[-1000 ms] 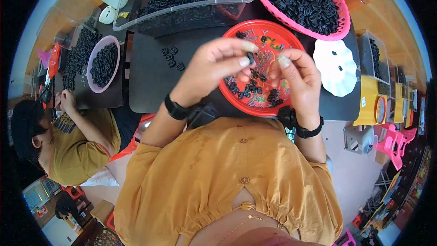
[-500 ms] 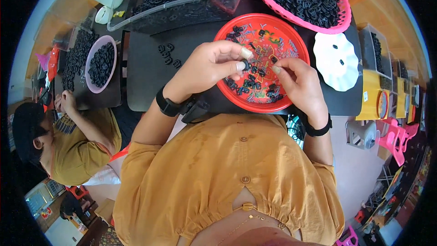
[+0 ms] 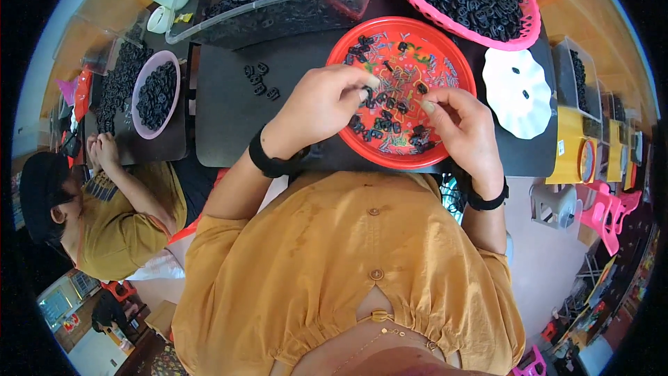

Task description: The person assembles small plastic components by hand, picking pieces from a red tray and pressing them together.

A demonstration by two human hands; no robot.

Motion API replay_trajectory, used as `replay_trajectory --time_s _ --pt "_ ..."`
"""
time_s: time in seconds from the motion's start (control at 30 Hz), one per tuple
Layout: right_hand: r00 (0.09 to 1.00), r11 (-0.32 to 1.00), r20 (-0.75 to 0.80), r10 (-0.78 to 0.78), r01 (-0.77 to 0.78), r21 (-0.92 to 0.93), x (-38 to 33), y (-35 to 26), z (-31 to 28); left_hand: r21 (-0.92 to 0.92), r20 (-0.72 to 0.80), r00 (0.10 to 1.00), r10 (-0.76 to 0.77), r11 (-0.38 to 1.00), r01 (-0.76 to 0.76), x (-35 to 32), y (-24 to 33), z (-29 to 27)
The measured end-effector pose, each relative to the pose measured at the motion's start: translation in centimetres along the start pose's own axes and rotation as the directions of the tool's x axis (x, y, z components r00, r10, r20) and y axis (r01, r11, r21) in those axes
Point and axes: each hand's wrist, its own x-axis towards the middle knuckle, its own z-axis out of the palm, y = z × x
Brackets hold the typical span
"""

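Note:
My left hand (image 3: 320,112) is over the left side of a round red tray (image 3: 337,49), thumb and forefinger closed on a small black plastic piece (image 3: 369,91). Over the tray's right side, my right hand (image 3: 460,129) has its thumb and forefinger pinched together; what they hold is too small to make out. Just beyond those fingertips shows another black piece (image 3: 422,89). Inside the tray lie many small silvery metal pins (image 3: 440,66) and several clusters of black plastic pieces (image 3: 384,124). Both wrists wear black bands.
Behind the tray stand a clear bin (image 3: 292,11) and a pink basket (image 3: 534,18), both full of black pieces. A white scalloped plate (image 3: 515,108) holds two. Loose pieces (image 3: 259,80) lie on the dark table. At left, a co-worker (image 3: 125,223) sits near a lilac bowl (image 3: 174,105).
My left hand has turned slightly and its fingers have closed further around the black piece. My right hand stays nearly in place. The whole view has shifted a little.

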Motion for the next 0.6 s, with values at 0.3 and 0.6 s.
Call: replay_trajectory --time_s 0.3,0.6 --pt "1.0 0.999 -0.02 0.008 -0.009 -0.046 -0.4 0.7 -0.7 -0.605 0.099 0.976 -0.193 0.767 0.213 -0.1 0.2 0.1" --pt "0.987 1.0 -0.157 0.026 -0.027 -0.004 -0.2 1.2 -2.0 -0.094 -0.089 0.996 -0.007 0.996 -0.002 0.8 1.1 0.7"
